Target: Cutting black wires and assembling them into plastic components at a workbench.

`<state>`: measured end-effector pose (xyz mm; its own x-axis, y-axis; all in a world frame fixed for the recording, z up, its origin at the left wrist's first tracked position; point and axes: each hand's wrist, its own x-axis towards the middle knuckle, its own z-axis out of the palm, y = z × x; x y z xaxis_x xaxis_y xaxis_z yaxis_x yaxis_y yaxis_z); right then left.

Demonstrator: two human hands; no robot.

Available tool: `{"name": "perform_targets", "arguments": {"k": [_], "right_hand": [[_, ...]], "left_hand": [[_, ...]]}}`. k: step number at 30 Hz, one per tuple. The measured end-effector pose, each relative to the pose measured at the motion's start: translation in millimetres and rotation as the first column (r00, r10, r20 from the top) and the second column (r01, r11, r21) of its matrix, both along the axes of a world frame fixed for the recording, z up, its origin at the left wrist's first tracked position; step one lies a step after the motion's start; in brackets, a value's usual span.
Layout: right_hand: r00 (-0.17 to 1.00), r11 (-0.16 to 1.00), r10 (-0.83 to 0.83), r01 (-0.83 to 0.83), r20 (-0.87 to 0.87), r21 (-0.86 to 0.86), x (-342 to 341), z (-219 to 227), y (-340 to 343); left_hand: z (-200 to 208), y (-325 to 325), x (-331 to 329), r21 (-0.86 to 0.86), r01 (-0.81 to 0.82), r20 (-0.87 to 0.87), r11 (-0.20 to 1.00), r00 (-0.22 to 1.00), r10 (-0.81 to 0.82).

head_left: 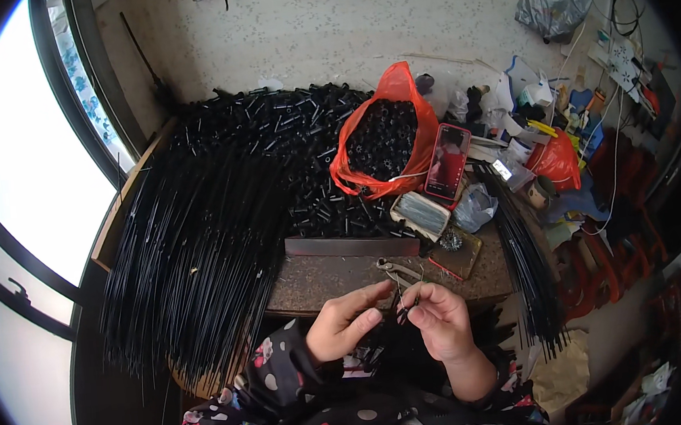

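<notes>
Near the front edge of the table, my right hand (446, 323) is closed, thumb and fingers pinching a small dark piece (403, 314) whose kind I cannot make out. Facing it from the left is my left hand (341, 327), its fingers stretched out and thumb apart, with nothing visible in its grasp. A thin light strand seems to run up between the two hands. Just beyond them, a pair of pliers (402, 272) lies on the brown tabletop (314, 281). Dark pieces below the hands are mostly hidden by them.
Short black tubes (284, 120) are heaped at the back. Long black rods (189, 242) overhang the front left; another bundle (527, 261) overhangs the right. A red plastic bag (343, 151) holds black parts. Beside it are a phone (447, 161) and a tray of thin wires (423, 215).
</notes>
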<state>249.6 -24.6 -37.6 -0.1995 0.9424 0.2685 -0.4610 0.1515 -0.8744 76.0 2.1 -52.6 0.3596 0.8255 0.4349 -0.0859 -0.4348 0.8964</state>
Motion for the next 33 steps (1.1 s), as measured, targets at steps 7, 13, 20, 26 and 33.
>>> {"name": "perform_targets", "arguments": {"k": [7, 13, 20, 26, 33], "right_hand": [[0.981, 0.979, -0.188, 0.183, 0.041, 0.094, -11.3, 3.9, 7.6], [0.995, 0.995, -0.096, 0.096, -0.012, -0.003, 10.9, -6.6, 29.6], [0.936, 0.924, -0.329, 0.293, -0.121, -0.247, 28.6, -26.7, 87.6], [0.925, 0.9, -0.366, 0.323, -0.106, -0.294, 46.5, -31.1, 82.0], [0.947, 0.913, -0.316, 0.287, -0.058, -0.289, 58.9, -37.2, 76.3]], "left_hand": [[41.5, -7.4, 7.5, 0.203, -0.276, -0.163, 0.94, 0.936, 0.31], [32.4, 16.0, 18.2, 0.119, -0.182, -0.115, 0.976, 0.974, 0.195], [-50.9, 206.3, 36.6, 0.308, -0.583, -0.419, 0.752, 0.626, 0.658], [-67.6, 258.1, 65.4, 0.408, -0.517, -0.758, 0.752, 0.268, 0.595], [-51.5, 210.9, 44.3, 0.252, -0.688, -0.113, 0.681, 0.678, 0.727]]}}
